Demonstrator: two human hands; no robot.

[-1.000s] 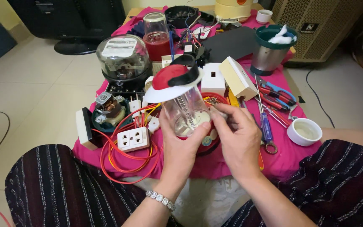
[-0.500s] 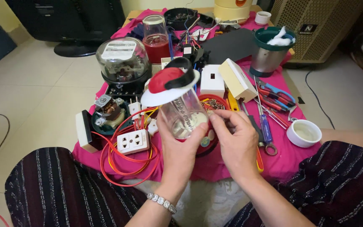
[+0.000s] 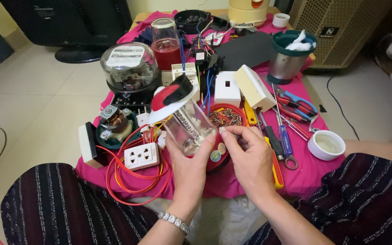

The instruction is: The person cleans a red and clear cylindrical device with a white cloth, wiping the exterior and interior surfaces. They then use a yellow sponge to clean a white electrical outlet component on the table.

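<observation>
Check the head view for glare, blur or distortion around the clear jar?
Head view: sharp overall, no motion blur on the left hand or right hand; soft indoor light, faint shadows; small highlights on the clear jar and meter dome; mild wide-angle stretch at the edges.

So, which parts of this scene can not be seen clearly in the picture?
- Jar base, head view: hidden behind the left hand that holds it.
- Right hand fingertips at the jar's lower rim: too small to tell what they touch.
- Red bowl: its front is covered by jar and hands; the small parts inside are too fine to identify.
- Yellow appliance: cut off by the top edge.
- Meter dial: blurred by glare on its dome.
</observation>
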